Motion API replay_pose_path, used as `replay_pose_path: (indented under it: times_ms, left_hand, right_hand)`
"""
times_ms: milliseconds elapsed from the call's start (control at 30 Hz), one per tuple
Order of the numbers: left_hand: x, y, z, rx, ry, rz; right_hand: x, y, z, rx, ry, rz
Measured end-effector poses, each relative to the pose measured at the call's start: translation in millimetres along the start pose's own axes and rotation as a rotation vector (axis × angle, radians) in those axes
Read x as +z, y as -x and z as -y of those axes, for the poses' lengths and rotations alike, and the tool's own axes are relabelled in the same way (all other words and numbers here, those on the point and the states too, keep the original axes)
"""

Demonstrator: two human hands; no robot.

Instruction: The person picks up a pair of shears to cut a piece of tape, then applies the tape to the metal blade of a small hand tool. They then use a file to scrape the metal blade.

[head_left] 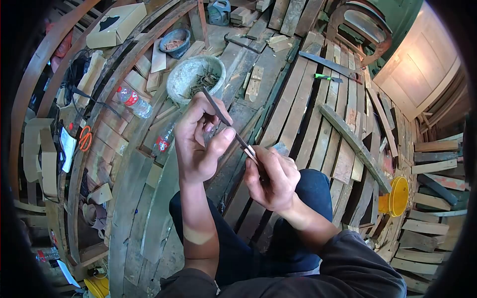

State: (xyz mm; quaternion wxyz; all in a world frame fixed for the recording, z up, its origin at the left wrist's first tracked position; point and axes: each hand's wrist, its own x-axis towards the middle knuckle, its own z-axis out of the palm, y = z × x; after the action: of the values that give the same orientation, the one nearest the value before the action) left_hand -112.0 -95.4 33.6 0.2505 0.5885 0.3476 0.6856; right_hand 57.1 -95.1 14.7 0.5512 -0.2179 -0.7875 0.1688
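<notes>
A thin dark strip (217, 107) runs slanting between my two hands, above my lap. My left hand (198, 136) has its fingers curled and its thumb pressed along the strip's upper part. Lower down, my right hand (273, 179) pinches the strip's other end, where a pale, light-coloured piece shows at the fingertips. Whether that pale piece is part of the strip I cannot tell. Beyond my left hand stands a grey basin (177, 82) with dark strips (206, 80) inside.
A handsaw (328, 65) and a green-handled knife (325, 77) lie on the planks at the right. A yellow bucket (398, 196) stands further right. Plastic bottles (134, 102), orange scissors (85, 138) and a cardboard box (117, 25) are at the left.
</notes>
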Motion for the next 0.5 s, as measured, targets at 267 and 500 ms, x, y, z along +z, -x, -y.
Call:
replay_pose_path:
  times_ms: [267, 500]
  left_hand:
    - [0.8, 1.4, -1.4, -0.023, -0.044, -0.045]
    - [1.3, 0.6, 1.5, -0.025, -0.032, -0.051]
  right_hand:
    - [3.6, 1.2, -1.8, -0.02, 0.016, -0.008]
    - [4.4, 1.5, -3.8, -0.028, 0.029, -0.012]
